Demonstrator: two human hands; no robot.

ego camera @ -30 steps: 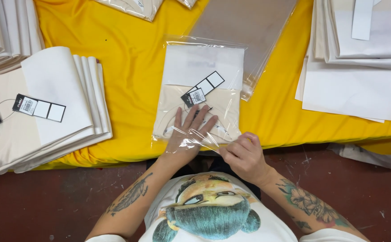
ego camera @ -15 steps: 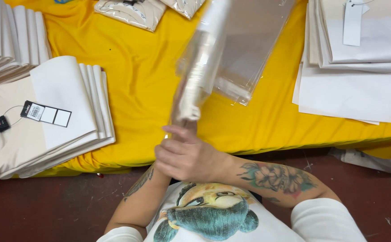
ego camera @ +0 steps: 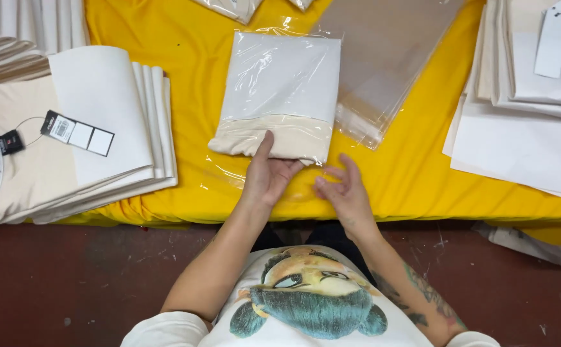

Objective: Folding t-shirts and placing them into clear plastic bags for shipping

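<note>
Now, bagged folded cream shirt (ego camera: 279, 96) near the yellow tabletop's (ego camera: 184, 83) front edge, left hand (ego camera: 269, 175) fingers together touching its near edge, right hand (ego camera: 346, 193) fingers loosely spread just beside, on the bag's clear flap (ego camera: 229, 177).

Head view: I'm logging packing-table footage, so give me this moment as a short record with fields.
surface: yellow cloth-covered table
centre item: folded cream garment in clear plastic bag, white sheet side up
left hand: palm up, fingers on the bag's near edge
right hand: open, on the bag's loose clear flap, beside the garment
left of table: stack of folded cream garments with hang tag
right of table: empty clear bags; stacked white sheets
</note>
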